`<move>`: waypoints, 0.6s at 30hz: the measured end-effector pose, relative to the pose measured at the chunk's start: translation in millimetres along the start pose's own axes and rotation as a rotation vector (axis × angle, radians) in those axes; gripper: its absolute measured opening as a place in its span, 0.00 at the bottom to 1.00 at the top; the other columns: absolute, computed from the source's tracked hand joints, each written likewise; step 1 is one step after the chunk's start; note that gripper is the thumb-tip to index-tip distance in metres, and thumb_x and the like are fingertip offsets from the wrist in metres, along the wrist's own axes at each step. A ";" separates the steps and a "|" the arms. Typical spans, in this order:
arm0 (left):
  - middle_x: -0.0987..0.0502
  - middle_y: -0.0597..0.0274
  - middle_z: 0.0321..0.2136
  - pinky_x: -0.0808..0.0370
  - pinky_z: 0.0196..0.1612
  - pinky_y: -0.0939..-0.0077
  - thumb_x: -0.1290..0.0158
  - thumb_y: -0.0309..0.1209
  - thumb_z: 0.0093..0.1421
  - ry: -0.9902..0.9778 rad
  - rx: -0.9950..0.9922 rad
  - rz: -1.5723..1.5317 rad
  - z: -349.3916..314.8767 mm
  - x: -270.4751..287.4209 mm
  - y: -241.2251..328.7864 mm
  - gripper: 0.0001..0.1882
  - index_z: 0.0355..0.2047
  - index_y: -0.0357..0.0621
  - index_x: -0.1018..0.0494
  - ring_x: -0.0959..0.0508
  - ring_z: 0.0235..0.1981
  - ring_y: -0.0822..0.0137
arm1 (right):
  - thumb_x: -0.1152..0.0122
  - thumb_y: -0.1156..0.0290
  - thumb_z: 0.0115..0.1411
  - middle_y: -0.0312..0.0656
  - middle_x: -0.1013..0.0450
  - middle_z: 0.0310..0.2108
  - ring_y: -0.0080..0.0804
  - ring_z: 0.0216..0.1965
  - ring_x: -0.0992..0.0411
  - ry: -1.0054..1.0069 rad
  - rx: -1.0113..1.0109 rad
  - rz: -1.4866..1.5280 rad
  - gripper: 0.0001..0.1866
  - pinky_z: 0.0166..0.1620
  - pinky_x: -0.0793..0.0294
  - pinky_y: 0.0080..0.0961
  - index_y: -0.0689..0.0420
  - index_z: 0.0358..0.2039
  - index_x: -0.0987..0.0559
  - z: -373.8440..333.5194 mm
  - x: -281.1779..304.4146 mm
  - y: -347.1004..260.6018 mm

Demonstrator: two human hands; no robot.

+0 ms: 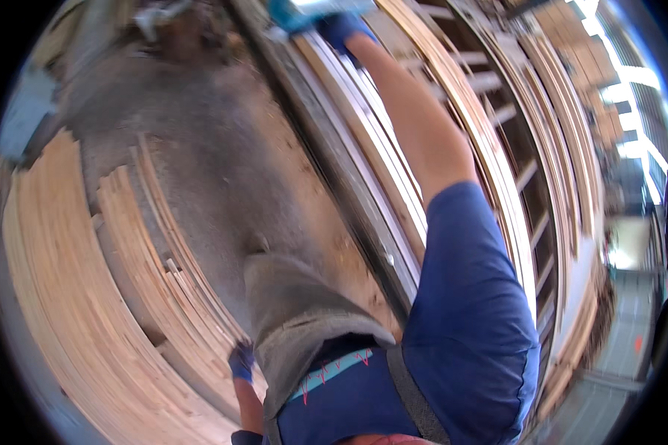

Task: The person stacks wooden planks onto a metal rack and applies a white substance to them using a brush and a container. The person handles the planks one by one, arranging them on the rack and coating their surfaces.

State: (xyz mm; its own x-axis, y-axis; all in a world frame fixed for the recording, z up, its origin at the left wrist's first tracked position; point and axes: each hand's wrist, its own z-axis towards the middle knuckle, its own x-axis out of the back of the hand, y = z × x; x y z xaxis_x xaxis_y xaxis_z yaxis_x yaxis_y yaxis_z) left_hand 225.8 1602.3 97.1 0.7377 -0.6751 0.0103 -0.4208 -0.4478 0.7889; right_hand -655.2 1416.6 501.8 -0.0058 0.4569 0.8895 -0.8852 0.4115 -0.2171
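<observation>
My right arm, in a dark blue sleeve, stretches far forward. Its blue-gloved hand (341, 31) is at a teal object with a pale top (315, 7), cut off by the upper edge; its kind cannot be made out. The fingers look closed on it, partly hidden. Below that hand run long white and light wood strips (364, 111) lying lengthwise. My left hand (241, 361), also in a blue glove, hangs low beside my body, next to the ends of thin wooden strips (193, 297). Blur hides its fingers.
Stacked light planks (59, 245) fill the left side. A dark long beam edge (326, 170) borders the strips. Rack slats (523, 178) and more boards (564, 141) stand at right. A grey-brown apron (297, 297) hangs before me over the dusty floor (193, 141).
</observation>
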 end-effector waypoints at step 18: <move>0.19 0.57 0.40 0.27 0.32 0.66 0.53 0.42 0.64 -0.318 0.531 0.109 120.5 -10.3 189.4 0.16 0.49 0.52 0.28 0.19 0.31 0.61 | 0.41 0.70 0.55 0.50 0.22 0.30 0.46 0.33 0.23 -0.159 -0.632 0.228 0.10 0.37 0.23 0.36 0.56 0.37 0.18 -570.2 269.2 -102.0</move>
State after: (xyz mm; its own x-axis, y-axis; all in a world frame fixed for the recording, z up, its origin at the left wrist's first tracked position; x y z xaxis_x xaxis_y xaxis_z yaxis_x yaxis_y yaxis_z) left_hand 74.9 1453.8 172.4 0.5173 -0.8379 -0.1741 -0.7495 -0.5418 0.3803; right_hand -301.2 1947.3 534.1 -0.2705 0.4854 0.8314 -0.4127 0.7217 -0.5557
